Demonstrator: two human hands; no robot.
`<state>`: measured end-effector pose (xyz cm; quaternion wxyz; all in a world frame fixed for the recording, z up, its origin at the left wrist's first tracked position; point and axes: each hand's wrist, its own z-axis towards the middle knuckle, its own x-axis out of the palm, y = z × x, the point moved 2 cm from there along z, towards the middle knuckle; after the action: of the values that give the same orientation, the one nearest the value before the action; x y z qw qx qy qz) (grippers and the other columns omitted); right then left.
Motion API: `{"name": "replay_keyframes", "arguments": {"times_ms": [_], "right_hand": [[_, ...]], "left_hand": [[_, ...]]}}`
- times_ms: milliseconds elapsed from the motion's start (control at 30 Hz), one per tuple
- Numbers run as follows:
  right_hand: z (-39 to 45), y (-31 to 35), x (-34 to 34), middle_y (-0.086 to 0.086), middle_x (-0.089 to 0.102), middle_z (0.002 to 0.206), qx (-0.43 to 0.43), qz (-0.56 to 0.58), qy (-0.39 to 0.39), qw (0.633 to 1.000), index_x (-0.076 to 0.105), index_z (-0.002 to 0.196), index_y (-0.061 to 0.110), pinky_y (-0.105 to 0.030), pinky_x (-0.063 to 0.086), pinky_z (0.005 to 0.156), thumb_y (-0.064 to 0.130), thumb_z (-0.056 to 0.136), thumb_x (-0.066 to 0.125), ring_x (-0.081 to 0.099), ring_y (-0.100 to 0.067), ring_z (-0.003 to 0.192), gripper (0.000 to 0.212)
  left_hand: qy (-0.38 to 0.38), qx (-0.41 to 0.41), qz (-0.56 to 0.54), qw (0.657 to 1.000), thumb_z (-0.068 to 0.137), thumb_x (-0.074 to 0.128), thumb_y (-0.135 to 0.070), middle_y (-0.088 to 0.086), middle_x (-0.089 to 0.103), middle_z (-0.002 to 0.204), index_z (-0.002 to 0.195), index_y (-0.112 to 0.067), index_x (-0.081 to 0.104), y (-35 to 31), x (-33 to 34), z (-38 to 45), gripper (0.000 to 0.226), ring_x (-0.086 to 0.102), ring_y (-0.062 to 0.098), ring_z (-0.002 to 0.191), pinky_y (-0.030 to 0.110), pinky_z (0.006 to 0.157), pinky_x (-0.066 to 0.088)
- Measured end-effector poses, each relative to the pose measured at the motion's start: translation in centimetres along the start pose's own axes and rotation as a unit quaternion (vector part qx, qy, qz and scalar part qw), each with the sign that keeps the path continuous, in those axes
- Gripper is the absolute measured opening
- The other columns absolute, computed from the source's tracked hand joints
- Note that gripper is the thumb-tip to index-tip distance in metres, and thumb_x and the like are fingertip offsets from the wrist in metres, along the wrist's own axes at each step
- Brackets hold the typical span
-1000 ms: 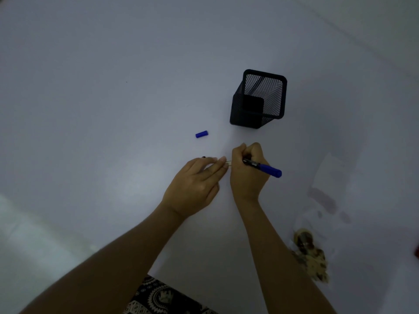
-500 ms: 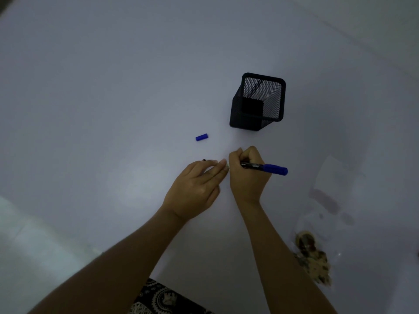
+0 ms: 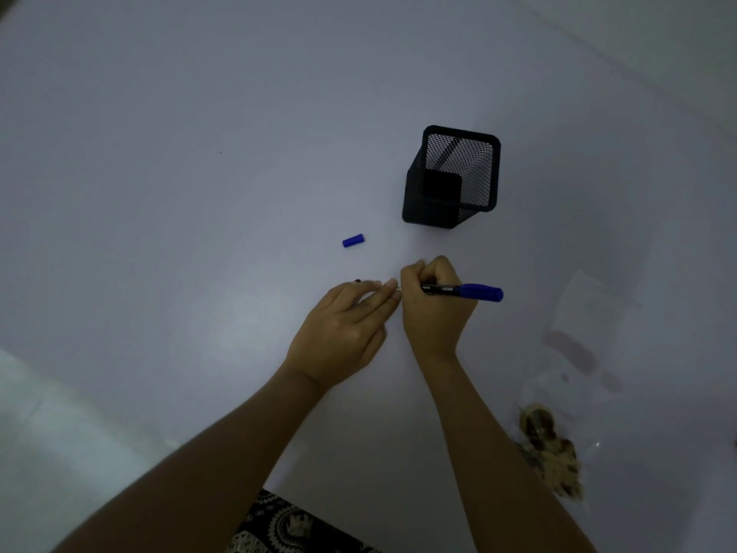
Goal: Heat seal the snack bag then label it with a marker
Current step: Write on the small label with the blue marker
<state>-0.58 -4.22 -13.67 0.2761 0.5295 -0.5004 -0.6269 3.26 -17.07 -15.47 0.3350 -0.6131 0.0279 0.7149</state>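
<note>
The right hand [image 3: 434, 301] has its fingers curled tight round a blue marker [image 3: 464, 291], tip down w/ the blue end sticking out to the right. The left hand [image 3: 343, 333] lies flat on the white table [image 3: 199, 193], fingers straight and together, pressing something small that can't be made out; fingertips just beside the right hand.

The snack bag [image 3: 558, 445], clear w/ brown snacks inside, sits well apart at the lower right near the table edge, not under the marker. Can't tell if it is sealed.

Risks, as a guess: the marker may be writing on the wrong thing or on the bare table, since the bag isn't under it. The loose blue cap [image 3: 353, 241] is round and could roll off. The bag's slick film may smear ink if touched too soon.

Count: 1 marker, 1 cap, 1 snack bag, 1 black mesh pen holder [image 3: 452, 179] (upright, beyond the hands), 2 hands.
</note>
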Motion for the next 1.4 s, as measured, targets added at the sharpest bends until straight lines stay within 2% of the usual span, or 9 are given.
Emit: {"name": "replay_keyframes", "arguments": {"times_ms": [667, 967, 1167, 1300, 1400], "right_hand": [[-0.05, -0.15, -0.01, 0.008, 0.041, 0.047, -0.005, -0.012, 0.002, 1.0, 0.043, 0.062, 0.011, -0.009, 0.036, 0.042, 0.003, 0.09, 0.059, 0.047, -0.003, 0.042, 0.033], [0.07, -0.23, -0.12, 0.011, 0.04, 0.047, -0.021, -0.025, -0.044, 0.999, 0.04, 0.061, 0.013, -0.008, 0.035, 0.042, 0.005, 0.09, 0.058, 0.047, -0.004, 0.043, 0.035], [0.01, -0.34, -0.06, 0.009, 0.043, 0.049, -0.035, -0.036, -0.026, 0.998, 0.042, 0.063, 0.013, -0.013, 0.04, 0.044, 0.016, 0.09, 0.063, 0.051, -0.012, 0.05, 0.034], [0.0, -0.39, -0.13, 0.012, 0.04, 0.049, -0.038, -0.039, -0.041, 0.998, 0.04, 0.063, 0.014, -0.009, 0.037, 0.044, 0.01, 0.091, 0.06, 0.049, -0.004, 0.046, 0.034], [0.0, -0.55, -0.16, 0.01, 0.038, 0.049, -0.024, -0.026, -0.047, 0.998, 0.04, 0.063, 0.013, -0.008, 0.035, 0.043, 0.006, 0.091, 0.058, 0.047, -0.004, 0.044, 0.034]], "left_hand": [[-0.013, -0.001, -0.002, 1.0, 0.087, 0.058, -0.017, 0.009, 0.065, 0.122, 0.122, -0.006, 0.061, -0.17, -0.07, 0.01, 0.037, 0.052, 0.022, 0.112, 0.034, 0.096, 0.045], [0.0, -0.001, 0.002, 1.0, 0.091, 0.052, -0.019, 0.009, 0.063, 0.125, 0.124, -0.006, 0.06, -0.09, 0.02, -0.05, 0.036, 0.058, 0.024, 0.112, 0.034, 0.098, 0.044], [0.002, 0.0, 0.007, 1.0, 0.091, 0.051, -0.02, 0.009, 0.062, 0.127, 0.125, -0.007, 0.059, -0.08, 0.08, -0.12, 0.037, 0.053, 0.023, 0.113, 0.034, 0.097, 0.044], [0.001, 0.001, 0.01, 1.0, 0.091, 0.051, -0.019, 0.009, 0.062, 0.126, 0.125, -0.007, 0.06, -0.14, 0.03, -0.24, 0.037, 0.057, 0.024, 0.112, 0.034, 0.098, 0.044], [-0.002, 0.001, 0.011, 1.0, 0.092, 0.05, -0.02, 0.009, 0.063, 0.126, 0.125, -0.007, 0.059, -0.16, 0.05, -0.23, 0.037, 0.056, 0.023, 0.113, 0.035, 0.098, 0.044]]}}
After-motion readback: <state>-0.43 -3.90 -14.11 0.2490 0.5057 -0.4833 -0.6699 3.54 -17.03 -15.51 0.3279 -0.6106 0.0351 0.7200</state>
